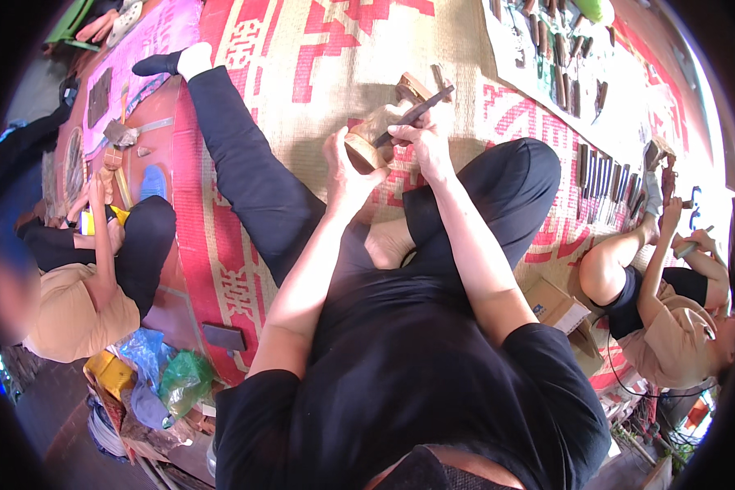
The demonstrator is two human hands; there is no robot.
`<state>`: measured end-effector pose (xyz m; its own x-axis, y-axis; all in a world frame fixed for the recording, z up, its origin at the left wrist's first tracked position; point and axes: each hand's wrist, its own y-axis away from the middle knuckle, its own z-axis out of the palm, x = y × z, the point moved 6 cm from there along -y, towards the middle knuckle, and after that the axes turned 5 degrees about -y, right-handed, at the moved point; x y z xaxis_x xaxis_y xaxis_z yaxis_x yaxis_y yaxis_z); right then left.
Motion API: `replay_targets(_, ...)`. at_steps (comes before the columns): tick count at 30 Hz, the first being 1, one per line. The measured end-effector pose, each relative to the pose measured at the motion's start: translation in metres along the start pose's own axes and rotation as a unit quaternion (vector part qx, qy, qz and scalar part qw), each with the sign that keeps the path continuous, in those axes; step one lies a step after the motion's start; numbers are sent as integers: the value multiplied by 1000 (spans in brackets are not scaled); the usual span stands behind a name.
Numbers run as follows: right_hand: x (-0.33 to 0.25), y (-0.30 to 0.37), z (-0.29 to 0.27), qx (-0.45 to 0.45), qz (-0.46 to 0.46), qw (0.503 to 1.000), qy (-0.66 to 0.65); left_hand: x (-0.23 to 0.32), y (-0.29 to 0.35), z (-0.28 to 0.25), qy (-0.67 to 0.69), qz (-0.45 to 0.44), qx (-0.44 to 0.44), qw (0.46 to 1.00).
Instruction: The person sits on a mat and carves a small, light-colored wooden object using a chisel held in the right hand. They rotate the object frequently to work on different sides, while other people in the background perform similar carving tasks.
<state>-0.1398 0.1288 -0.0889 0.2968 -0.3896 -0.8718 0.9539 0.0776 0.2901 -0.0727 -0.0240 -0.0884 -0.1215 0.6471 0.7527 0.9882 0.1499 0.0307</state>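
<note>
Wooden, rounded block [359, 150] at twelve o'clock — your left hand [346, 175] has fingers clamped on it; at one, your right hand [428, 147] clamps fingers round a slim, dark tool [424, 109].

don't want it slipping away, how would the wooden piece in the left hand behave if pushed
Probably stiff, as the wooden piece looks solid. It may rock or roll, since its end in the left hand looks rounded

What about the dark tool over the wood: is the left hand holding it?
No, the right hand grips the dark tool, while the left hand holds the wood.
</note>
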Motion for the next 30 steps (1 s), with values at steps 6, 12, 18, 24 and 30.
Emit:
replay_targets(6,1,10,4,-43,43,998,-10,-5,2,0,11,-1,7,1000)
replay_targets(12,2,1,-3,-11,5,1000,20,-1,-4,-5,21,-42,-22,999)
replay_targets(18,3,11,6,-36,37,998,-25,-6,-5,-4,55,-67,-44,995)
replay_targets(24,4,-1,-9,3,-17,999,-38,-7,-5,-5,31,-49,-31,998)
replay_targets(30,2,8,8,-36,4,998,-41,-6,-5,-5,42,-72,-45,995)
